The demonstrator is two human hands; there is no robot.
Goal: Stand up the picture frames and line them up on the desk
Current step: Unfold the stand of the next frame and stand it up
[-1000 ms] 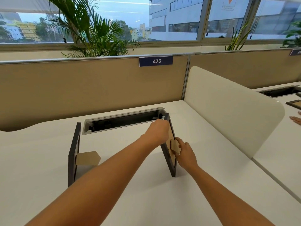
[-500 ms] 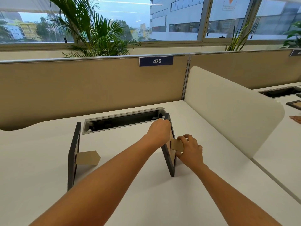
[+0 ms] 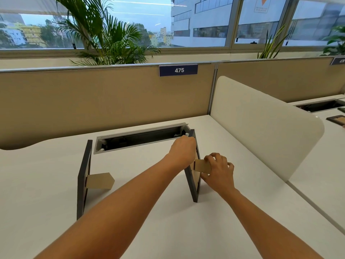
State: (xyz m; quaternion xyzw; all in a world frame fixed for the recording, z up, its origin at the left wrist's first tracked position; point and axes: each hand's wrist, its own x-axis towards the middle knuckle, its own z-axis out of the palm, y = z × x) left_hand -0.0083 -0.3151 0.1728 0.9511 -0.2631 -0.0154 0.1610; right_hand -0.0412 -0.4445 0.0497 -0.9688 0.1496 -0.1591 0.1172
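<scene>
Two dark picture frames stand on edge on the white desk (image 3: 168, 230), seen from the side. The left frame (image 3: 84, 176) rests by itself with its cardboard easel flap (image 3: 99, 181) folded out to the right. My left hand (image 3: 183, 151) grips the top edge of the right frame (image 3: 193, 187) and holds it upright. My right hand (image 3: 218, 171) pinches that frame's brown cardboard easel flap (image 3: 200, 165), which is swung out from the back.
An open cable tray slot (image 3: 140, 138) runs across the desk behind the frames. A tan partition (image 3: 104, 101) numbered 475 stands behind it, and a white divider panel (image 3: 261, 124) stands at the right. Another frame (image 3: 337, 119) lies on the neighbouring desk.
My right hand has pulled the right frame's easel flap away from the backing, out to the right. My left hand has stayed on the frame's top. The left frame has not moved.
</scene>
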